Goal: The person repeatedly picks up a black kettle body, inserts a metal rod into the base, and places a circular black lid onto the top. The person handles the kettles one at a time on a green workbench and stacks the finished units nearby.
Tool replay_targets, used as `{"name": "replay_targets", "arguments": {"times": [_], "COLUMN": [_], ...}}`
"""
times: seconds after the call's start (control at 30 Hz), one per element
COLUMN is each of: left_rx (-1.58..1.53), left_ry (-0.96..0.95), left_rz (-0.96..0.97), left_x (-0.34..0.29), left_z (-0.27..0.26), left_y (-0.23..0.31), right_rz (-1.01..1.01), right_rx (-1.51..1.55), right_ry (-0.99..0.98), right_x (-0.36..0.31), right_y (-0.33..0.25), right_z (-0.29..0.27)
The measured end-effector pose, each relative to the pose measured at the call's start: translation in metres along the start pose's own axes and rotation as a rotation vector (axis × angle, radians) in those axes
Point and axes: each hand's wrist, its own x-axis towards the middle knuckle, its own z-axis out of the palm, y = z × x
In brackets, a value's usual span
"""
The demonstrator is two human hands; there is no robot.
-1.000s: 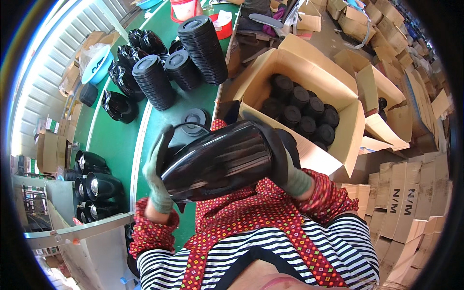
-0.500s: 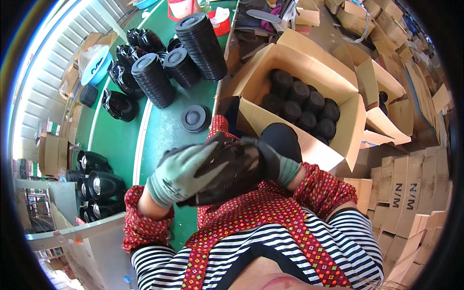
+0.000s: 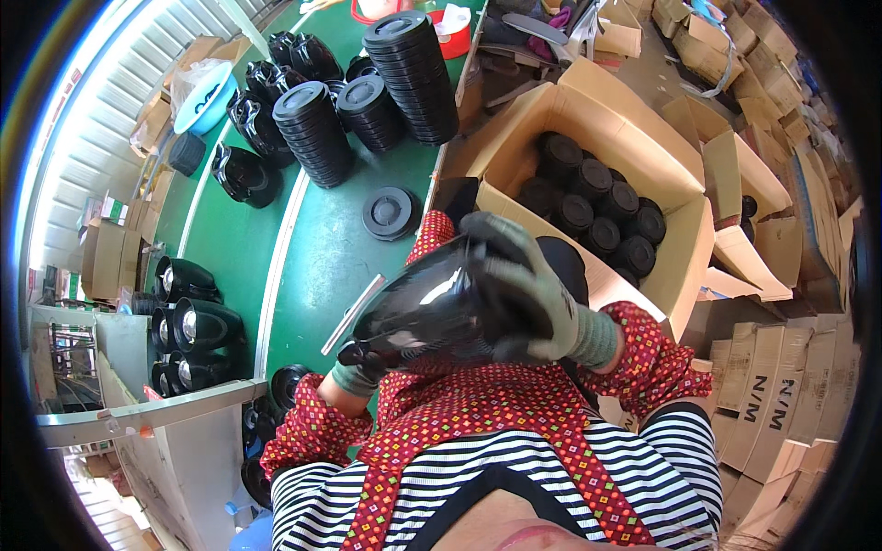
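Observation:
A glossy black plastic housing (image 3: 424, 310) is held close in front of my chest, over the green table (image 3: 322, 266). My right hand (image 3: 524, 292), in a grey-green and black glove, wraps over its right end. My left hand (image 3: 356, 365), gloved the same way, supports its lower left end and is mostly hidden beneath it. A thin pale strip (image 3: 353, 314) sticks out beside the housing on the left.
An open cardboard box (image 3: 675, 197) of black round caps stands to the right. Stacks of black lids (image 3: 413, 64) and a single lid (image 3: 390, 212) lie on the table beyond. More black housings (image 3: 193, 326) sit at the left; flat cartons (image 3: 772, 404) pile at the right.
The housing has been turned in my hands. My left hand slid from on top of it to underneath its lower left end, and my right hand now covers the right end.

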Motion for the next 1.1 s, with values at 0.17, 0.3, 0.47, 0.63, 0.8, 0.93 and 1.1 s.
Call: {"name": "replay_targets", "arguments": {"times": [0.17, 0.3, 0.47, 0.63, 0.8, 0.93, 1.1], "left_rx": [0.479, 0.115, -0.756, -0.456, -1.426, -0.858, -0.574], "left_ry": [0.341, 0.315, 0.071, -0.142, 0.048, 0.431, 0.3], "left_rz": [0.4, 0.106, -0.039, 0.173, -0.443, 0.002, -0.131], "left_x": [0.024, 0.025, 0.008, 0.009, 0.006, 0.002, -0.003], "left_z": [-0.066, -0.06, -0.023, 0.005, 0.032, 0.044, 0.076], "left_y": [0.074, 0.07, 0.002, -0.002, -0.088, -0.043, -0.005], "right_rz": [0.901, 1.08, 0.42, 0.006, 0.347, 0.658, 0.873], "right_rx": [0.988, 1.259, 0.279, -0.09, 0.181, 0.365, 0.7], "right_ry": [0.561, 0.555, 0.281, -0.104, 0.337, 0.416, 0.183], "right_x": [-0.056, -0.058, -0.027, -0.002, -0.019, -0.015, -0.009], "right_y": [0.038, 0.04, 0.006, -0.015, 0.0, 0.013, 0.068], "right_z": [0.065, 0.047, 0.026, -0.016, 0.013, 0.007, -0.054]}}
